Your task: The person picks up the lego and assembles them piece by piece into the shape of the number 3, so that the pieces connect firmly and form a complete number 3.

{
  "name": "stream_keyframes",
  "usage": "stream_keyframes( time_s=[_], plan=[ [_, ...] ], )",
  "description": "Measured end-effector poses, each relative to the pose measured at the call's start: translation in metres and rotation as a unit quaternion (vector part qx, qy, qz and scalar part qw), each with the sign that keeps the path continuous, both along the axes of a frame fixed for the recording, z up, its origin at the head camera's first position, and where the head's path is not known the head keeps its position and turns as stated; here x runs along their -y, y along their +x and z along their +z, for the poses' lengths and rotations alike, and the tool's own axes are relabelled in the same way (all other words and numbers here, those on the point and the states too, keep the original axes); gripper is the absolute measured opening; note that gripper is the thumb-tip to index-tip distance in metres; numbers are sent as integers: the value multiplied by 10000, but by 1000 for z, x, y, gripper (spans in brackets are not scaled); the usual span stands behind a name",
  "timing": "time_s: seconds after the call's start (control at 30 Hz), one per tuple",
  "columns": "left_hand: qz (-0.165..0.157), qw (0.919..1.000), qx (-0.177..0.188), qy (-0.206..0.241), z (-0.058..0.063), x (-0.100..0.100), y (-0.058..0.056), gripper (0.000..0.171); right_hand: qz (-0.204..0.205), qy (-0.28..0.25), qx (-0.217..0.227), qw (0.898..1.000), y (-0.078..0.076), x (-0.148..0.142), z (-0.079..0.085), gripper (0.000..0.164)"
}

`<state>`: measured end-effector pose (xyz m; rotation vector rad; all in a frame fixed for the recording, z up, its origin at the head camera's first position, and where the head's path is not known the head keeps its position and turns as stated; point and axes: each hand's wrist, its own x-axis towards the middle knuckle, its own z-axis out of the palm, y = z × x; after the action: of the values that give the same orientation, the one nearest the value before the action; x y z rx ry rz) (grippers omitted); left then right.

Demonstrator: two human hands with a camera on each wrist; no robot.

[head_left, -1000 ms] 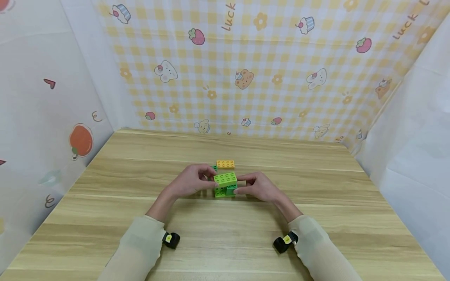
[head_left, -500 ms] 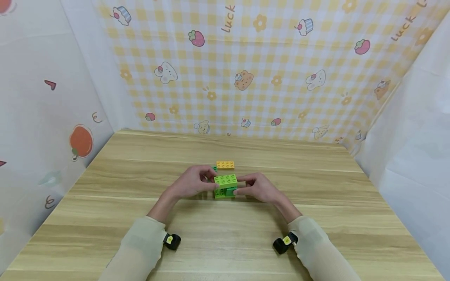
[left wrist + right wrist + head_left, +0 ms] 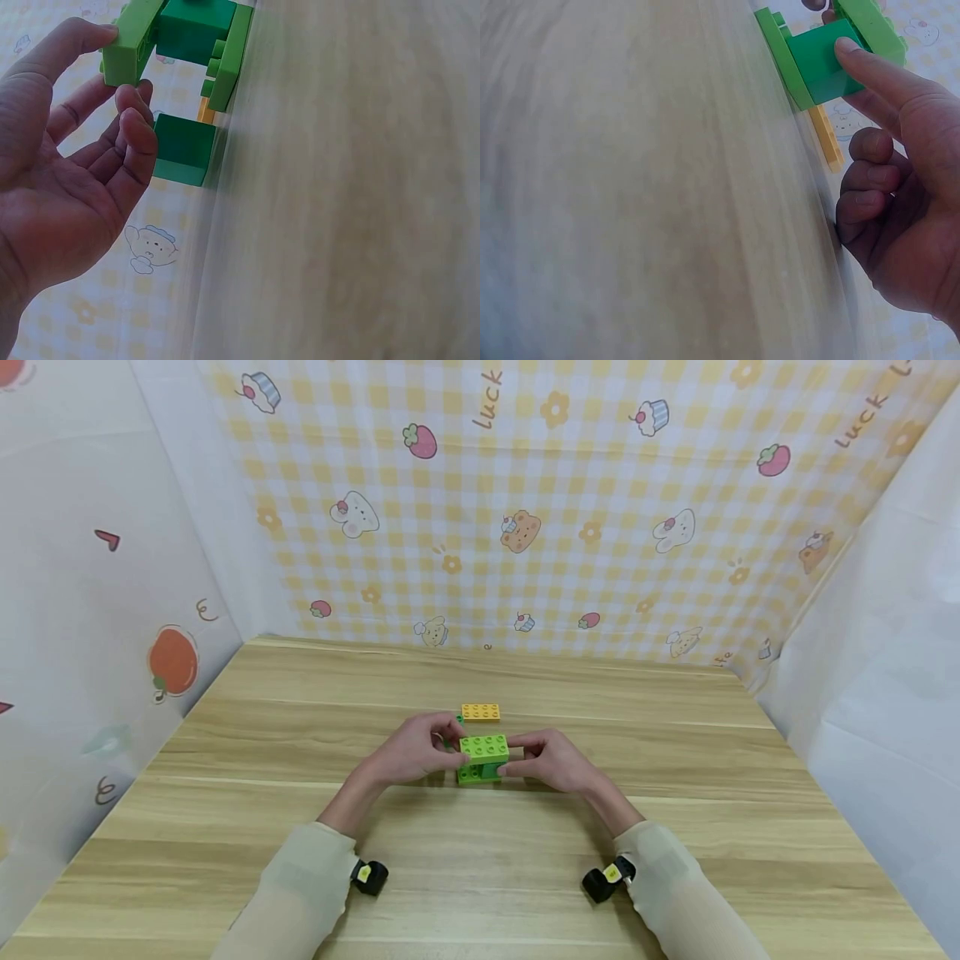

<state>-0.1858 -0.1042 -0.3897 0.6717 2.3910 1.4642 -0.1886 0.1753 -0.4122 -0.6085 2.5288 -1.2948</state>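
Observation:
My left hand (image 3: 417, 748) pinches one end of a light green brick (image 3: 483, 748) between thumb and fingers. That brick sits over a dark green block (image 3: 817, 56), looking slightly tilted in the left wrist view; whether it is fully seated I cannot tell. Thumb and index finger of my right hand (image 3: 552, 761) grip the dark green block, the other fingers curled in. Beneath, a flatter light green brick (image 3: 231, 64) lies on the table, its studs bare at the left end. A second dark green block (image 3: 184, 148) stands behind my left fingers, mostly hidden in the head view.
A yellow-orange brick (image 3: 481, 712) lies just behind the green stack on the wooden table (image 3: 480, 868). A checked cloth (image 3: 465, 510) hangs along the table's back edge, with white cloth at both sides.
The upper light green brick has come down and shifted slightly right, covering the dark green block's studs. My left hand has moved along with it; the right hand holds its place.

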Motion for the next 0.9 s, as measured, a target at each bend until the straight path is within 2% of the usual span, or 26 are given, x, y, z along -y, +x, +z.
stream_keyframes(
  time_s=[0.9],
  plan=[
    [137,9996,-166,-184,3,-4,3,23,57,1,-18,10000,0,0,-1,46]
  ],
)
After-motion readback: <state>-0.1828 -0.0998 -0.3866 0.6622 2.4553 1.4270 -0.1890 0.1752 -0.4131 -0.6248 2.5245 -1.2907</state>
